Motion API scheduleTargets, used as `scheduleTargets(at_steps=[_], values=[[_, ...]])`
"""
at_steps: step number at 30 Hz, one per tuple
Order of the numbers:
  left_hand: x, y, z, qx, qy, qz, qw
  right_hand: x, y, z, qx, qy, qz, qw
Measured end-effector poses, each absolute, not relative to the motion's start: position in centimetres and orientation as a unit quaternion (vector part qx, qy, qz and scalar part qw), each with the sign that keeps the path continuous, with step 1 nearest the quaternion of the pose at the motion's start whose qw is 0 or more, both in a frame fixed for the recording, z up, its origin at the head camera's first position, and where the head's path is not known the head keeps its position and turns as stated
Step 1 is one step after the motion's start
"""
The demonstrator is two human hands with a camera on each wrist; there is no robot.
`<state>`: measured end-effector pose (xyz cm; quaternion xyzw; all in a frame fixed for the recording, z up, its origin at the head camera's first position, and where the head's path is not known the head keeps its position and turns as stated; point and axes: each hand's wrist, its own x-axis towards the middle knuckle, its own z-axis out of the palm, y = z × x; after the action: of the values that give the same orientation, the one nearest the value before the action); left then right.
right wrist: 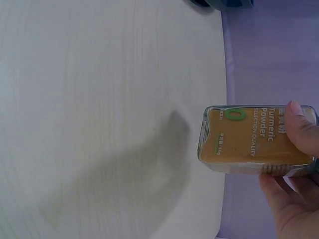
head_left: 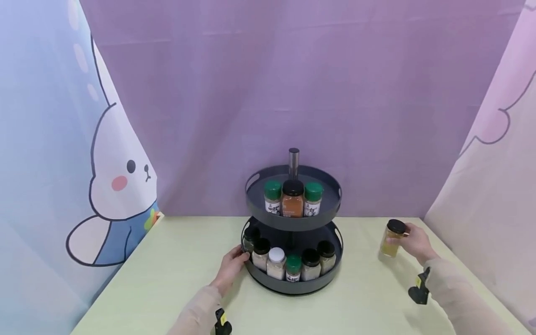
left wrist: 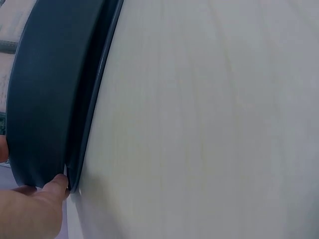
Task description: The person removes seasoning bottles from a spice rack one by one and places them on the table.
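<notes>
My right hand point(head_left: 417, 243) holds a square glass jar of turmeric powder point(head_left: 390, 246) with a black lid, to the right of a dark two-tier turntable rack point(head_left: 268, 283). In the right wrist view, the thumb lies across the labelled face of the jar point(right wrist: 234, 134) and the fingers are on its other side. My left hand point(head_left: 230, 267) grips the left rim of the lower tray point(left wrist: 45, 99). On that tray stand several spice jars, among them a white-capped jar point(head_left: 276, 264) and a green-capped one point(head_left: 293, 268).
The upper tray point(head_left: 293, 224) carries two green-capped bottles and a black-capped jar of orange-brown spice point(head_left: 292, 204) between them. A metal post point(head_left: 294, 163) rises through it. A purple curtain point(head_left: 293, 83) hangs behind the pale table point(head_left: 188, 256), with printed cloth on both sides.
</notes>
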<state>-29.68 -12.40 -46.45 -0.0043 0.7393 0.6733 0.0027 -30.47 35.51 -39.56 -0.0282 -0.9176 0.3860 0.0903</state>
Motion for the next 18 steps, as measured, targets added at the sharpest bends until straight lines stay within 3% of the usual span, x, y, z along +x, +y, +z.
scheduleTargets(at_steps=[18], values=[[-29.8, -12.4, -46.7, 0.006, 0.736, 0.677, 0.005, -30.7, 35.6, -41.3, -0.048, -0.915, 0.392, 0.083]])
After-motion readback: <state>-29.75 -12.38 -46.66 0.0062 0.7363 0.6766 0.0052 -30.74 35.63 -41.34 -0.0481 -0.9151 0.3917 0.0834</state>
